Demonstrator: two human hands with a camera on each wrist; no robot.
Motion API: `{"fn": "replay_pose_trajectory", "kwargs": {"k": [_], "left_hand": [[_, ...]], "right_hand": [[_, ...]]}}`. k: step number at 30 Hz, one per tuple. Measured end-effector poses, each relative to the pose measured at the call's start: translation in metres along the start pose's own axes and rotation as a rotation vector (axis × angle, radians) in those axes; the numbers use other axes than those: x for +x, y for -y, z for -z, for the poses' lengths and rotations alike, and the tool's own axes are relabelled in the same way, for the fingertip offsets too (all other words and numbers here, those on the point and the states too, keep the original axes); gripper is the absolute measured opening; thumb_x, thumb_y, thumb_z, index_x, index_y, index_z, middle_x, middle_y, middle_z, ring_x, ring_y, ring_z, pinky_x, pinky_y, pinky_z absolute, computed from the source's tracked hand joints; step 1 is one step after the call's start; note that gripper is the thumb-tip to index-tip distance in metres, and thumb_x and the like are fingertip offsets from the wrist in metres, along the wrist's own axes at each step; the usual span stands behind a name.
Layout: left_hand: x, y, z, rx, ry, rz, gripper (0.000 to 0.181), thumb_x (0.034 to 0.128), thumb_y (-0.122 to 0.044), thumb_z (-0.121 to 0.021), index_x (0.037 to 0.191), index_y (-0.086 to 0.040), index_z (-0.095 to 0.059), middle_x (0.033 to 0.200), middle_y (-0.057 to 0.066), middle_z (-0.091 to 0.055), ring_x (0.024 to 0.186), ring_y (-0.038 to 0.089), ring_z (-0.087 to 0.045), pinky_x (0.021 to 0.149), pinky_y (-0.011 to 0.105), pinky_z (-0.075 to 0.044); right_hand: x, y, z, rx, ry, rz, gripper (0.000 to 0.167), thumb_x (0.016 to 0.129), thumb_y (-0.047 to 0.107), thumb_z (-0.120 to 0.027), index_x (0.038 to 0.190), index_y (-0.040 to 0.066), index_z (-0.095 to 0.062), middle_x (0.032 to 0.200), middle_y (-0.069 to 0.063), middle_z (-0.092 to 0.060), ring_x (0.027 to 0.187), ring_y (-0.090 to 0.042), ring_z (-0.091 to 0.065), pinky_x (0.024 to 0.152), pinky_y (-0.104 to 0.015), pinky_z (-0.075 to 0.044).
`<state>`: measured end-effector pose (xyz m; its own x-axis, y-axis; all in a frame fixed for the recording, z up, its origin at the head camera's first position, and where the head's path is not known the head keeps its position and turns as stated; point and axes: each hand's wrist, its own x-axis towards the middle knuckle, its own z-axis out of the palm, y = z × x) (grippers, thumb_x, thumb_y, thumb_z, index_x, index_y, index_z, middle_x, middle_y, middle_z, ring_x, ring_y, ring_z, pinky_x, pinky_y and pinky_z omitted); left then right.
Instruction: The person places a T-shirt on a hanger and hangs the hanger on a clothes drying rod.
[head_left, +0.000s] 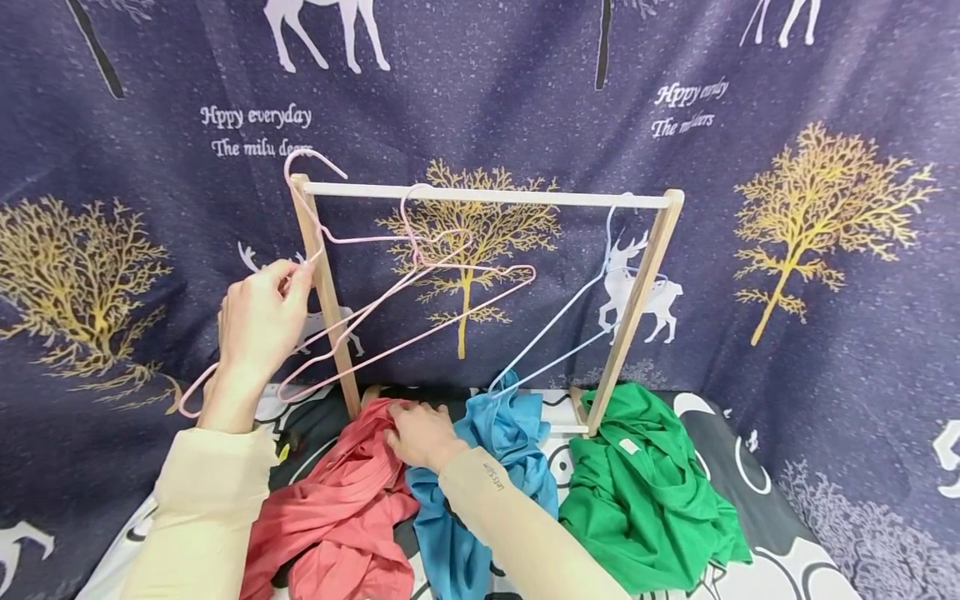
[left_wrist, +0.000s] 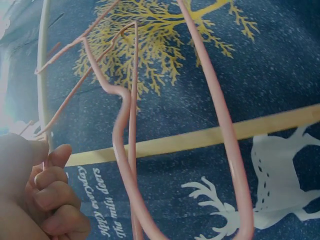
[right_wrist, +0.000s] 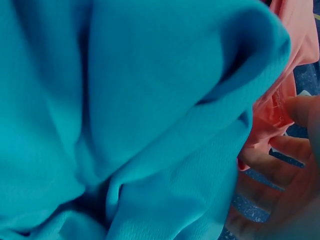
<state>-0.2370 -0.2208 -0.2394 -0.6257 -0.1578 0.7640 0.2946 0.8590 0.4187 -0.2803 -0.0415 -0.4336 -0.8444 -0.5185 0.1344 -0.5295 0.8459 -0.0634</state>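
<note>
Pink hanger (head_left: pixel 363 241) pinched in a left hand (head_left: pixel 261 315), hook up, by the left post (head_left: pixel 327 300) of a rack.

Thumb and finger clamp its thin frame; the hook's tip points right, and the long axis slants from lower left to upper right. Below, the right hand (head_left: pixel 426 435), its fingers apart, touches red cloth (head_left: pixel 337 500). Farther out, a second pink hanger (head_left: pixel 487 268) hangs from the white rail (head_left: pixel 510 197) at a similar slant, and a pale blue hanger (head_left: pixel 551 327) near the rail's right end. Blue cloth (head_left: pixel 517 425) and green cloth (head_left: pixel 645 500) lie rumpled to the right.
</note>
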Motion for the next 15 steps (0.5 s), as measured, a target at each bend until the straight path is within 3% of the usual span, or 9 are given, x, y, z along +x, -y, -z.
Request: {"fn": "replay_pose_trajectory", "kwargs": {"k": [6,9,15], "left_hand": [[-0.008,-0.003,0.008,-0.022,-0.057,0.029,0.038,0.1008,-0.037,-0.051,0.092,-0.006,-0.070,0.057,0.008,-0.045,0.058,0.033,-0.048,0.051,0.043,-0.028],[-0.015,-0.001,0.015,-0.025,-0.092,0.050,0.038,0.1004,-0.037,-0.052,0.089,-0.006,-0.070,0.058,0.008,-0.046,0.058,0.032,-0.046,0.052,0.042,-0.027],[-0.036,0.009,0.026,-0.059,-0.122,0.133,0.034,0.0990,-0.037,-0.054,0.093,-0.009,-0.074,0.059,0.005,-0.049,0.058,0.017,-0.041,0.056,0.032,-0.025]], "right_hand": [[0.002,0.006,0.001,0.070,-0.024,-0.022,0.025,0.098,0.041,-0.055,0.113,0.023,-0.061,0.115,0.004,-0.065,0.106,-0.018,-0.061,0.091,-0.049,-0.044],[0.002,0.009,0.001,0.104,-0.025,-0.031,0.027,0.098,0.041,-0.056,0.117,0.023,-0.062,0.114,0.004,-0.066,0.104,-0.019,-0.062,0.091,-0.049,-0.045],[0.002,0.010,-0.002,0.128,-0.036,-0.069,0.033,0.096,0.039,-0.059,0.124,0.023,-0.060,0.115,0.002,-0.066,0.102,-0.022,-0.063,0.090,-0.047,-0.047]]}}
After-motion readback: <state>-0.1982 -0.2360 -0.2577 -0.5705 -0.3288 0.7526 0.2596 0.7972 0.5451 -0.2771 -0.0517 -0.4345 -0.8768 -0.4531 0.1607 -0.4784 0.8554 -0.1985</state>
